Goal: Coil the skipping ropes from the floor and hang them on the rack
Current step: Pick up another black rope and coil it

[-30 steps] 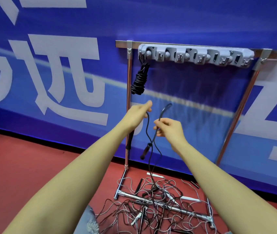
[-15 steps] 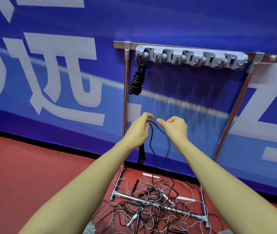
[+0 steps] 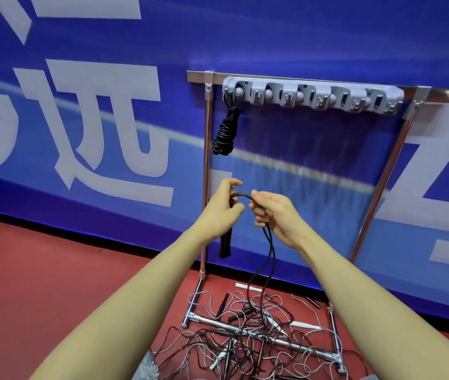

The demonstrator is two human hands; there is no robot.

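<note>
The black rope [image 3: 268, 244] is thin and floppy; left hand [image 3: 222, 208] and right hand [image 3: 274, 212] both pinch it near its handle [image 3: 225, 244].

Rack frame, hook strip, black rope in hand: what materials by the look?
Rack frame: metal tube, polished, likely chrome or stainless; it shows bright streaks of reflection. Hook strip: grey moulded plastic, matte, with rounded cast shapes. Black rope, held by left hand and right hand: thin, smooth, slightly glossy cord, probably PVC or rubber; cannot tell which.
</note>
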